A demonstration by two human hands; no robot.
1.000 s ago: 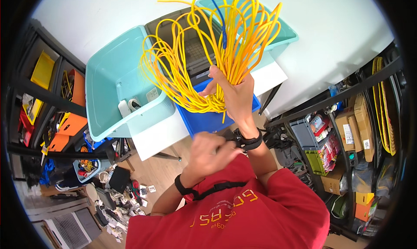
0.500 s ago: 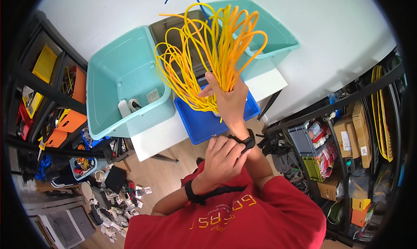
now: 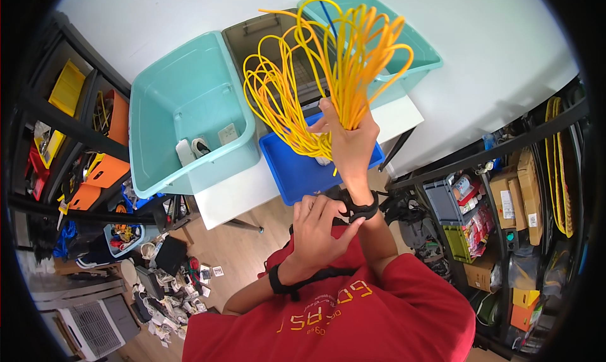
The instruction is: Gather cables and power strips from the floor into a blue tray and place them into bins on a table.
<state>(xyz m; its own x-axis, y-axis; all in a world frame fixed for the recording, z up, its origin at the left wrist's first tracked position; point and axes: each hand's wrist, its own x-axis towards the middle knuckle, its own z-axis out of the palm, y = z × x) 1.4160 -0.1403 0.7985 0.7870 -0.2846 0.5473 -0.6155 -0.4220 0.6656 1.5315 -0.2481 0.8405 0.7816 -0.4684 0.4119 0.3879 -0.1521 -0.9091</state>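
A large looped bundle of yellow cable [image 3: 284, 103] rises from my right hand [image 3: 352, 144], which is closed around its lower part. Some loops hang to the left over a blue tray [image 3: 290, 175]. One dark blue cable end [image 3: 322, 5] sticks up from the bundle. My left hand [image 3: 315, 226] reaches across to my right wrist. Its thumb and fingers are at the black wrist strap [image 3: 364, 208] there. A second black band [image 3: 275, 278] circles my left wrist. Behind the loops, a small white thing lies in the tray, mostly hidden.
A teal bin [image 3: 183, 103] at the left holds a few white pieces [image 3: 227, 133]. Another teal bin [image 3: 416, 49] and a dark see-through box [image 3: 262, 43] stand behind the cable on the white table [image 3: 221, 204]. Loaded shelves flank both sides; loose electronics [image 3: 164, 299] cover the floor at left.
The view has shifted slightly, and the cable bundle sits further right in it. My left thumb and fingers have spread a little at the strap. The right hand keeps its grip.
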